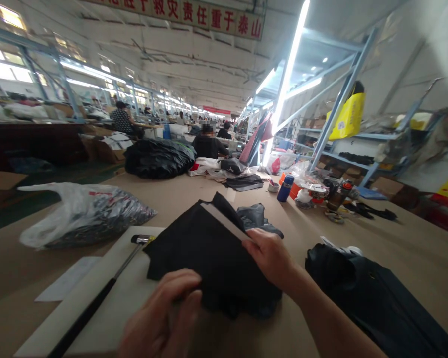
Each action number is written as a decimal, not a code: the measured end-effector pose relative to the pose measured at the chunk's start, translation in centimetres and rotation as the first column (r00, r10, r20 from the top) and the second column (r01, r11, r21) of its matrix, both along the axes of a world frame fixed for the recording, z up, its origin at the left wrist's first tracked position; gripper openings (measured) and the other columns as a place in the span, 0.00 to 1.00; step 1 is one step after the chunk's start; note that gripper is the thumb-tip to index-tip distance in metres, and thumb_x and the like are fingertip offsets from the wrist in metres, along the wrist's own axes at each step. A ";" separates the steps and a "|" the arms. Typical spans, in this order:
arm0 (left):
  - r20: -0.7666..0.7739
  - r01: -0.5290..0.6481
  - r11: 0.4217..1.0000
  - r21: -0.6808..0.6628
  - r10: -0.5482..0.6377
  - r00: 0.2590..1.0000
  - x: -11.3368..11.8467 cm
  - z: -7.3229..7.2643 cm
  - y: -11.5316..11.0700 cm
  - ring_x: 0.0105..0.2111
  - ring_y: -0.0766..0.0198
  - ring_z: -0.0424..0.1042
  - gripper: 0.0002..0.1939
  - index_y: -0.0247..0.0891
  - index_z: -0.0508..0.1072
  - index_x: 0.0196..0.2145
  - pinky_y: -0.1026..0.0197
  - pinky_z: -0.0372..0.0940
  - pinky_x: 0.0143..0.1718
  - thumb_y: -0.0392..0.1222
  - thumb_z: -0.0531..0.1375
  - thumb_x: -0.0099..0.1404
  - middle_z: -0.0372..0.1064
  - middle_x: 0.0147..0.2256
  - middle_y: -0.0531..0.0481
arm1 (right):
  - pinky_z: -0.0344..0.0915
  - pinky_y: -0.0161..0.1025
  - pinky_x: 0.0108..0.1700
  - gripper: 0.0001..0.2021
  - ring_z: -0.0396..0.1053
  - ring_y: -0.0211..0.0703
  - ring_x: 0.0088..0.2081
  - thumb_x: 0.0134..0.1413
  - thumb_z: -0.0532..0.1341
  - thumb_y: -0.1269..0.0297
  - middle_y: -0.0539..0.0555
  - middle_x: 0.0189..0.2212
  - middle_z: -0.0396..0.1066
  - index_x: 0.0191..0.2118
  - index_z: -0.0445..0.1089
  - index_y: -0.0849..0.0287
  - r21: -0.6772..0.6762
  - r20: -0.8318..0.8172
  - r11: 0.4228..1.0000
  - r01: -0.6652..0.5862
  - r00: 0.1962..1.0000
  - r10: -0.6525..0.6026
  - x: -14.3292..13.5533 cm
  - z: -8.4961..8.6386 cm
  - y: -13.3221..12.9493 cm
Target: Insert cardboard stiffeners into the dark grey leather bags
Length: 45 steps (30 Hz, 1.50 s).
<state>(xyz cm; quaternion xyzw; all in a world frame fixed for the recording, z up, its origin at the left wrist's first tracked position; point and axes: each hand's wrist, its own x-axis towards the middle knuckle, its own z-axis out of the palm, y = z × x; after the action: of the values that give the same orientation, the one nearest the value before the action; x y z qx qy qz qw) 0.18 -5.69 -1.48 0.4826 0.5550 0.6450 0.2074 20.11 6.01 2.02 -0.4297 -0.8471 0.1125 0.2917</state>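
A black fabric piece [194,243] with a pale grey strip [224,219] along its folded upper edge lies in front of me. My right hand [267,253] pinches that edge at the strip's lower end, thumb on top. My left hand [164,313] is curled at the fabric's lower left, thumb and forefinger close together; whatever lies between them is hidden. Left of the fabric, a mallet [115,281] with a black grip and a yellow-and-dark head rests on a white board [123,308]. Behind the fabric sits a crumpled dark piece [259,219].
A clear plastic bag [93,209] of small dark parts stands left, beside a white paper [67,279]. Dark garments [377,288] lie right. Farther back are a black fabric pile [159,158], a blue bottle [285,189] and a shelf rack [328,134]. Several people sit beyond the table.
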 end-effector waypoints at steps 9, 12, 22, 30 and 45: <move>0.526 0.406 0.861 -0.308 -0.202 0.826 2.8 -4.1 1.7 0.29 0.62 0.67 0.25 0.36 0.59 0.42 0.60 0.69 0.27 0.54 0.62 0.55 0.65 0.30 0.52 | 0.58 0.34 0.35 0.05 0.63 0.36 0.33 0.58 0.54 0.67 0.49 0.32 0.64 0.34 0.65 0.58 -0.331 -0.388 0.926 -0.182 0.921 0.042 -4.3 -8.3 -7.4; 0.522 0.450 0.829 -0.333 -0.236 0.820 2.8 -4.5 1.0 0.33 0.60 0.69 0.24 0.35 0.61 0.44 0.59 0.69 0.30 0.53 0.61 0.56 0.67 0.36 0.47 | 0.58 0.32 0.31 0.04 0.61 0.34 0.30 0.55 0.57 0.65 0.48 0.29 0.61 0.32 0.64 0.59 -0.494 -0.544 0.833 -0.249 0.836 -0.073 -4.7 -9.8 -8.0; 0.410 0.417 0.840 -0.348 -0.263 0.873 2.2 -7.5 0.6 0.44 0.59 0.70 0.23 0.32 0.69 0.43 0.63 0.63 0.47 0.56 0.57 0.62 0.72 0.42 0.43 | 0.60 0.35 0.42 0.15 0.62 0.38 0.39 0.45 0.60 0.75 0.51 0.40 0.62 0.42 0.66 0.57 -0.328 -0.507 0.911 -0.250 0.860 0.053 -5.1 -11.9 -8.5; 0.816 0.426 0.817 -0.390 0.091 0.571 2.9 -6.0 0.6 0.27 0.65 0.73 0.11 0.33 0.72 0.40 0.66 0.69 0.28 0.42 0.62 0.61 0.74 0.32 0.46 | 0.55 0.33 0.30 0.09 0.54 0.34 0.27 0.53 0.58 0.60 0.46 0.24 0.57 0.29 0.60 0.59 -0.602 -0.699 0.646 -0.469 0.700 -0.143 -2.1 -11.3 -6.3; 0.893 0.537 0.803 -0.258 -0.014 0.449 4.5 -7.1 0.8 0.35 0.58 0.74 0.23 0.37 0.73 0.41 0.63 0.68 0.36 0.38 0.70 0.45 0.75 0.34 0.47 | 0.59 0.47 0.58 0.36 0.59 0.52 0.57 0.44 0.59 0.69 0.64 0.56 0.58 0.62 0.52 0.62 -0.314 -0.285 0.943 -0.110 0.958 0.017 -3.7 -12.5 -8.1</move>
<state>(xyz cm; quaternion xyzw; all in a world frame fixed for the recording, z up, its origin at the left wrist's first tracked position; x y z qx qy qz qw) 4.67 -4.90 -8.55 0.1102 0.4342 0.5801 0.6803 16.43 -2.12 -10.44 -0.4240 -0.7810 0.3199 0.3286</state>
